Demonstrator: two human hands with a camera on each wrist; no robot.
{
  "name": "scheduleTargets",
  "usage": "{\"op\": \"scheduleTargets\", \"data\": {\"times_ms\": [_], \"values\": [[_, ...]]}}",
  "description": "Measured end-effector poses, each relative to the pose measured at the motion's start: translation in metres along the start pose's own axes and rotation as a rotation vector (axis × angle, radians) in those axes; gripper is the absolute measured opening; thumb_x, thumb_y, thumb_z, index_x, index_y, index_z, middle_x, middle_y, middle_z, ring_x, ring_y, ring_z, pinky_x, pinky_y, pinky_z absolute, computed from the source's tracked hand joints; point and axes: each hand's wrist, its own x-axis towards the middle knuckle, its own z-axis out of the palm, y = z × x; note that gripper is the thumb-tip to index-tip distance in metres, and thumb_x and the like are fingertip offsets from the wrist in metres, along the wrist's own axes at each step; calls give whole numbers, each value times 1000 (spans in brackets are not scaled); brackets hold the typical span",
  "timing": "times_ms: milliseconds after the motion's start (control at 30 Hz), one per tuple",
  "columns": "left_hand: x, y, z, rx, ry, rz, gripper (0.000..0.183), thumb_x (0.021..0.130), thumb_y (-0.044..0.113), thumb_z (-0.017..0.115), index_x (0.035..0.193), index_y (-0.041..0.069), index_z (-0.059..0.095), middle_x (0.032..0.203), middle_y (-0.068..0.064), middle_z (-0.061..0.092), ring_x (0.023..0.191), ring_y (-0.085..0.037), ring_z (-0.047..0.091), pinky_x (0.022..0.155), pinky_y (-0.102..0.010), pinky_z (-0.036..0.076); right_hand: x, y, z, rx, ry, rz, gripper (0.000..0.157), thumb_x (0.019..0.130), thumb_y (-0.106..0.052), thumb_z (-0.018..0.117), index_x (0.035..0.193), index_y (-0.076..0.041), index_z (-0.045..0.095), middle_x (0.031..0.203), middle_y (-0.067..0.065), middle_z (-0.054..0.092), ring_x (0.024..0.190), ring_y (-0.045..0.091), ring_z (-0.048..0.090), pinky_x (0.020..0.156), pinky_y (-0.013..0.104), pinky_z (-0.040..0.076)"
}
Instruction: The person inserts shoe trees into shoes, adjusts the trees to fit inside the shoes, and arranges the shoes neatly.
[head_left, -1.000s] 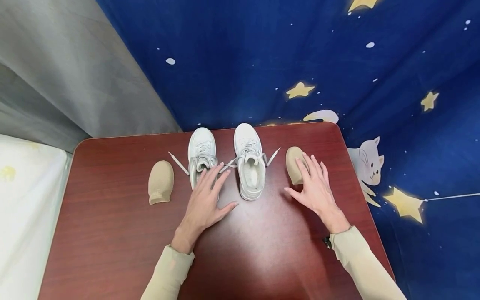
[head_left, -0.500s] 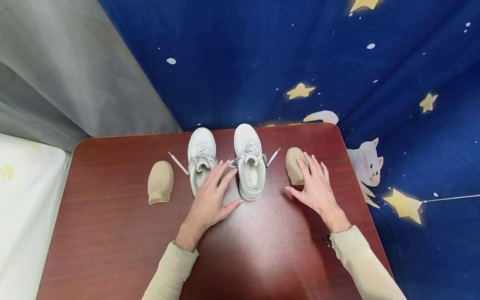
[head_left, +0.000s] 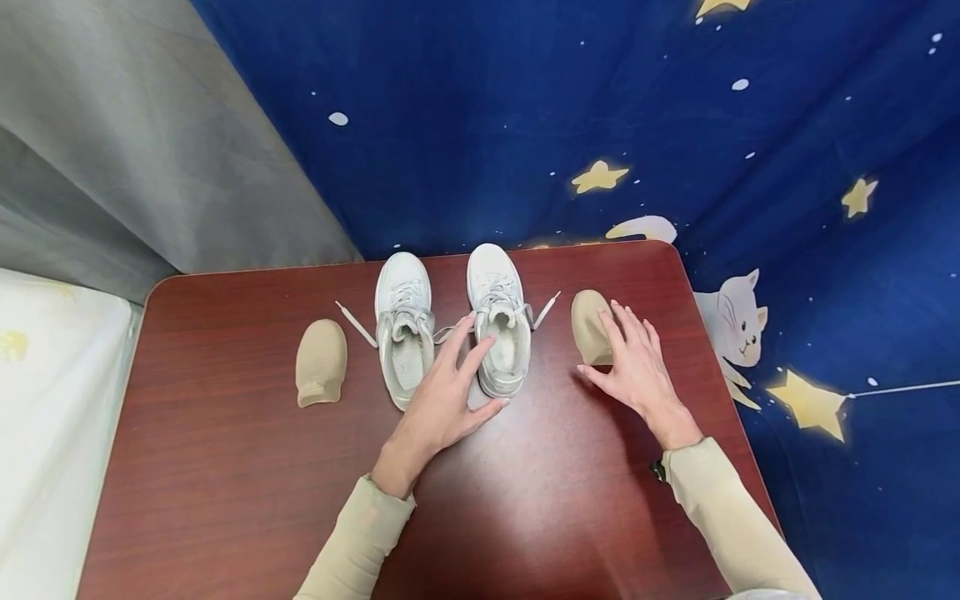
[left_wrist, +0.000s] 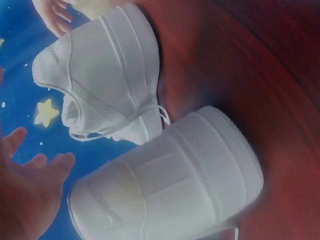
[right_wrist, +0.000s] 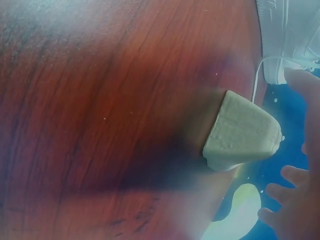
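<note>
Two white lace-up sneakers stand side by side, toes toward the curtain: the left sneaker (head_left: pixel 405 292) and the right sneaker (head_left: pixel 495 271). Over the gap between them, my left hand (head_left: pixel 438 404) hovers with spread fingers, partly covering the right sneaker's opening. The left wrist view shows this hand (left_wrist: pixel 30 192) apart from the sneakers. My right hand (head_left: pixel 640 372) hangs just above a beige, rounded shoe insert (head_left: pixel 588 321), fingers loosely bent and holding nothing. In the right wrist view a gap separates that insert (right_wrist: pixel 242 130) from the fingers. A matching insert (head_left: pixel 321 362) lies left of the sneakers.
Everything lies on a reddish-brown table (head_left: pixel 225 500) with rounded far corners. Behind it hangs a blue star-patterned curtain (head_left: pixel 487 125), with a grey curtain (head_left: pixel 150 142) at the left. Loose lace ends (head_left: pixel 356 323) stick out beside the sneakers.
My left hand has moved right, from over the left sneaker's opening toward the right sneaker. The right hand has shifted slightly right. Sneakers and inserts stay put.
</note>
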Motion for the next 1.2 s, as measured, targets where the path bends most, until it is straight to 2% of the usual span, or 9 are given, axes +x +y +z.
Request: {"op": "scheduleTargets", "data": {"times_ms": [267, 400, 667, 800, 1033, 1200], "values": [[8, 6, 9, -23, 8, -13, 88, 79, 48, 78, 150, 13, 40, 163, -15, 18, 148, -23, 23, 115, -41, 33, -1, 7, -3, -3, -20, 34, 102, 69, -53, 83, 151, -12, 38, 157, 16, 33, 140, 40, 34, 112, 62, 23], [12, 7, 16, -25, 3, -35, 90, 79, 49, 78, 152, 14, 37, 163, -14, 18, 146, -26, 29, 113, -43, 36, -3, 11, -2, -7, -23, 63, 104, 69, -55, 82, 152, -11, 38, 157, 16, 33, 136, 41, 39, 110, 60, 28], [8, 2, 23, -80, -12, -136, 103, 76, 52, 80, 157, 18, 26, 164, -12, 15, 143, -29, 32, 110, -48, 38, -2, 8, 9, 11, -30, 71, 103, 71, -56, 80, 152, -12, 37, 157, 15, 32, 135, 40, 41, 109, 58, 30], [6, -2, 25, -75, -8, -144, 102, 76, 50, 81, 157, 18, 27, 163, -12, 16, 143, -30, 33, 111, -48, 37, -4, 8, 12, 18, -44, 80, 102, 72, -56, 80, 153, -13, 36, 158, 14, 31, 134, 39, 41, 109, 58, 31], [3, -4, 29, -93, -38, -163, 100, 79, 50, 78, 158, 19, 25, 164, -11, 16, 141, -30, 37, 106, -49, 43, -9, 10, 13, 16, -64, 139, 99, 73, -56, 79, 152, -14, 37, 156, 14, 32, 122, 42, 51, 101, 61, 38], [4, -7, 33, -93, -48, -164, 100, 80, 50, 78, 157, 16, 25, 165, -10, 13, 144, -28, 33, 111, -46, 38, -8, 11, 16, 18, -49, 127, 95, 75, -54, 79, 151, -13, 39, 154, 13, 35, 119, 41, 53, 94, 61, 43]]}}
